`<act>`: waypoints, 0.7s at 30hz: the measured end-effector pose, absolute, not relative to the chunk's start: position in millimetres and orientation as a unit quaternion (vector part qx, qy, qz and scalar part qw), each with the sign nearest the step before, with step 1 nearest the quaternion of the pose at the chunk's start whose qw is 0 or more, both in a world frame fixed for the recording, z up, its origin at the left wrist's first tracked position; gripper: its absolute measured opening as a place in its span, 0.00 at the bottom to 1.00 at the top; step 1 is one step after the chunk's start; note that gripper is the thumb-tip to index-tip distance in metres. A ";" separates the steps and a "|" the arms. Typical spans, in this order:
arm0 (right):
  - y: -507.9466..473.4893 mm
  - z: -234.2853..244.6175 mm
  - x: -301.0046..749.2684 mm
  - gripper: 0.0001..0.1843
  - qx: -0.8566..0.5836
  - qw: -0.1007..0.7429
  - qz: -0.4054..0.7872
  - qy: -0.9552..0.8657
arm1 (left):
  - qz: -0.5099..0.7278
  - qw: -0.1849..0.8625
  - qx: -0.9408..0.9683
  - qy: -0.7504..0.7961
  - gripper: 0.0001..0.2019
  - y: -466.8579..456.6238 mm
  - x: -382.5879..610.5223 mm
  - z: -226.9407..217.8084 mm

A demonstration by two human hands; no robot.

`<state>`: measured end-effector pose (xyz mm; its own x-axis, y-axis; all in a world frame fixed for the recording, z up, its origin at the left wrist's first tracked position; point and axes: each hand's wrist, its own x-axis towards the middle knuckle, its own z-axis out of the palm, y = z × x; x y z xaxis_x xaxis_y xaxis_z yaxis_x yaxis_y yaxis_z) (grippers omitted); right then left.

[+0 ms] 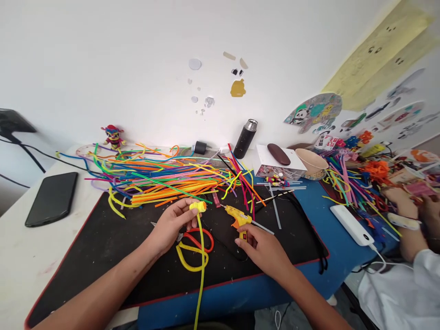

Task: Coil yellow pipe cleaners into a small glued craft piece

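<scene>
My left hand (173, 223) is closed on a yellow pipe cleaner (200, 238) whose top end is wound into a small coil (198, 206); its long tail hangs down past the table's front edge. My right hand (263, 247) rests on the black mat (113, 238) with its fingers at the handle of a yellow glue gun (237, 216), which lies on the mat with its nozzle pointing left. Whether the fingers grip the handle or only touch it is unclear. Red-handled scissors (199, 238) lie between my hands, partly under the yellow tail.
A big heap of colourful pipe cleaners (165, 176) lies behind the mat. A black phone (51, 198) lies at left, a black flask (245, 138), white box (280, 164) and paper cup (311, 162) at back. A white power bank (351, 223) lies at right, beside another person's hands (409, 215).
</scene>
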<state>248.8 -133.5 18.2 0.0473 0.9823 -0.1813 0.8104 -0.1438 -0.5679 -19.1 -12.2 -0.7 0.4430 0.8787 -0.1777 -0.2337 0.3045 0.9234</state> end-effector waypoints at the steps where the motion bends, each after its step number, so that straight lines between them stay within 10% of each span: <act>1: -133.7 17.0 249.6 0.12 -0.712 0.167 0.262 -0.630 | 0.384 0.724 0.448 0.358 0.16 -12.8 -18.9 -0.6; 21: -118.0 -10.0 228.3 0.07 -0.761 0.186 0.194 -0.590 | 0.421 0.733 0.398 0.357 0.19 -14.7 -15.8 4.6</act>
<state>228.3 -118.0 -10.0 0.2279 0.9708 -0.0754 0.8263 -0.2338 -0.5124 -15.8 -14.7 4.6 0.3906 0.9013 -0.1874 -0.3334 0.3283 0.8838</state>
